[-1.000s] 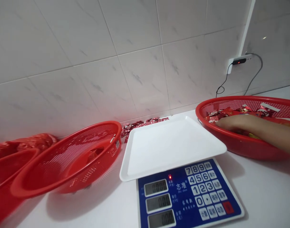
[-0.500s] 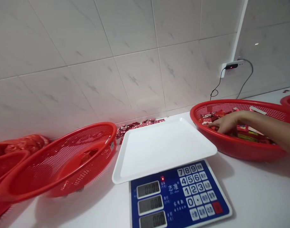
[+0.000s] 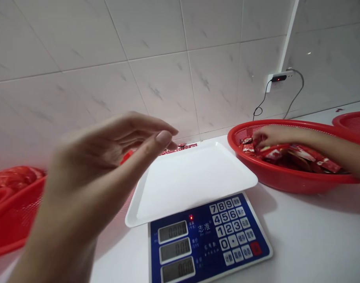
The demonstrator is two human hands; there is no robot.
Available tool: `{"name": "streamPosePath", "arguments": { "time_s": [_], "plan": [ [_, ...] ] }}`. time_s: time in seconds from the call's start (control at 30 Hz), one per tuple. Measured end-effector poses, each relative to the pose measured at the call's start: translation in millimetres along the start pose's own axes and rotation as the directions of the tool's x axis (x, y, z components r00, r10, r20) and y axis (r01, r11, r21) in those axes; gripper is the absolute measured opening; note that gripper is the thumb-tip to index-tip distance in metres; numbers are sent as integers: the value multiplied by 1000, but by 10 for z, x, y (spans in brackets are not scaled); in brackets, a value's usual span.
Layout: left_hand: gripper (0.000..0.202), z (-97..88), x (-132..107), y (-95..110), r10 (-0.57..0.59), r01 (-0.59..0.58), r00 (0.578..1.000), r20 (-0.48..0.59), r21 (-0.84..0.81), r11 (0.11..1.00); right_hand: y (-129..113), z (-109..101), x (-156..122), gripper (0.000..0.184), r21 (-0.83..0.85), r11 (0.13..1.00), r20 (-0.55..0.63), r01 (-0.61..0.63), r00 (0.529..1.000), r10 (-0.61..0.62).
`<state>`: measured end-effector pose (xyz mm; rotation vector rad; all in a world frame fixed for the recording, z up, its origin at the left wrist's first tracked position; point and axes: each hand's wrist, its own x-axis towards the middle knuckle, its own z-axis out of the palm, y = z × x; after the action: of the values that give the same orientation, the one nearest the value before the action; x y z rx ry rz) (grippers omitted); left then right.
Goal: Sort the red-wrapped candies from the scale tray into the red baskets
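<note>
My left hand (image 3: pixel 103 153) is raised close to the camera, over the left edge of the white scale tray (image 3: pixel 191 177). Its fingers are stretched out loosely with the thumb just under them, and nothing shows in it. My right hand (image 3: pixel 271 135) reaches into the red mesh basket (image 3: pixel 286 182) on the right. Its fingers curl around some of the red snack packets (image 3: pixel 303 155) that fill the basket. The tray itself is bare. The blue scale panel (image 3: pixel 203 236) shows three displays and a keypad.
Another red basket (image 3: pixel 9 212) sits at the left, partly behind my left arm. A third red basket (image 3: pixel 352 120) peeks in at the far right. Loose red packets (image 3: pixel 180 147) lie behind the tray by the tiled wall. A wall plug (image 3: pixel 278 78) trails a cable.
My left hand has come up into view in front of the left basket. My right hand has shifted toward the left end of the right basket and closed on packets. The view has panned right.
</note>
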<state>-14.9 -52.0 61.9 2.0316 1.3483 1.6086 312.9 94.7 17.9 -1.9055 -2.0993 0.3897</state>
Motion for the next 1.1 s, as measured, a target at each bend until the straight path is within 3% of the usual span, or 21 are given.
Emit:
{"name": "streamPosePath", "arguments": {
  "time_s": [0.07,0.1,0.17,0.23,0.3,0.43,0.57,0.7,0.8,0.9,1.1],
  "plan": [
    [8,151,28,10,31,-32,999,14,51,998,-79,-208,12,5,2,1000,-107,-11,994,11],
    [11,209,39,-15,27,-29,999,34,65,997,-153,-282,5,9,45,999,-165,-5,986,12],
    [21,296,50,-98,-11,6,996,90,55,998,-380,-327,-37,19,293,953,-264,74,965,6],
    [36,362,43,-191,-43,39,987,153,31,999,-681,-228,-104,17,610,764,-285,212,958,-38],
    [52,421,26,-268,-70,65,977,202,30,997,-979,-25,-177,9,714,628,-302,311,945,-125],
    [53,484,7,-369,-117,110,950,289,41,993,-1302,385,-302,17,875,418,-131,245,950,-283],
    [41,446,23,-418,-131,147,904,407,-9,989,-1295,526,-364,19,893,392,-113,222,953,-282],
    [38,398,78,-461,-93,134,908,409,-72,988,-1253,554,-367,20,916,301,-168,264,936,-310],
    [42,371,142,-546,-134,167,906,401,-49,985,-1247,593,-354,24,953,247,-84,176,936,-343],
    [45,356,195,-629,-195,238,892,409,-57,970,-1236,628,-340,30,970,233,31,64,923,-383],
    [36,382,220,-649,-233,346,863,449,-189,919,-1162,672,-286,34,964,249,30,95,889,-458]
  ]
}}
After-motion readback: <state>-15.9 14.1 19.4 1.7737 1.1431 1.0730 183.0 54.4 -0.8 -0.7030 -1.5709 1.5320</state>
